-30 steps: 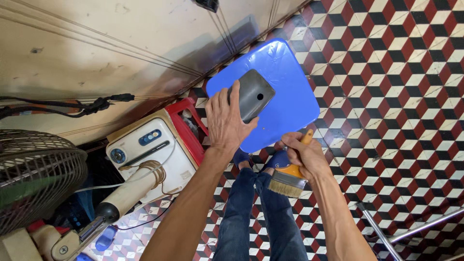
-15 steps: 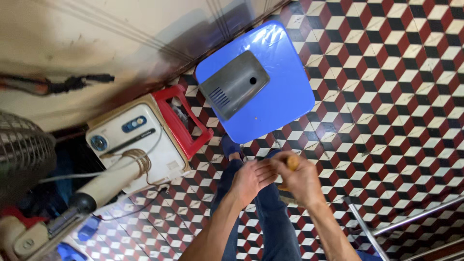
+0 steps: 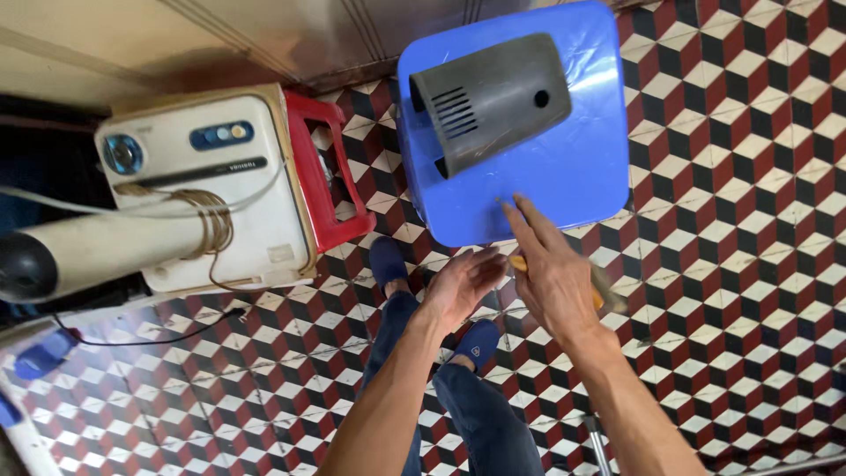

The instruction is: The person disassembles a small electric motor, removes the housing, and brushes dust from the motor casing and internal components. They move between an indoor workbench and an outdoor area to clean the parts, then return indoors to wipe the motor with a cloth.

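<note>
Right hand [image 3: 551, 273]: fingers stretched forward, palm around a blurred, mostly hidden brush [image 3: 599, 291].
Left hand [image 3: 458, 286]: just beside it, open, holding nothing.
Stool [image 3: 564, 167]: blue, just beyond the fingertips.
Cover [image 3: 489, 101]: dark plastic, lying on the stool.

blue label strip [image 3: 222, 135] on white appliance [image 3: 256, 211]

A blue plastic stool [image 3: 564, 176] carries a dark grey vented cover [image 3: 489, 97]; a red stool [image 3: 330, 172] to its left bears a white appliance [image 3: 211, 189]; both stand on the checkered floor [image 3: 749, 264].
</note>
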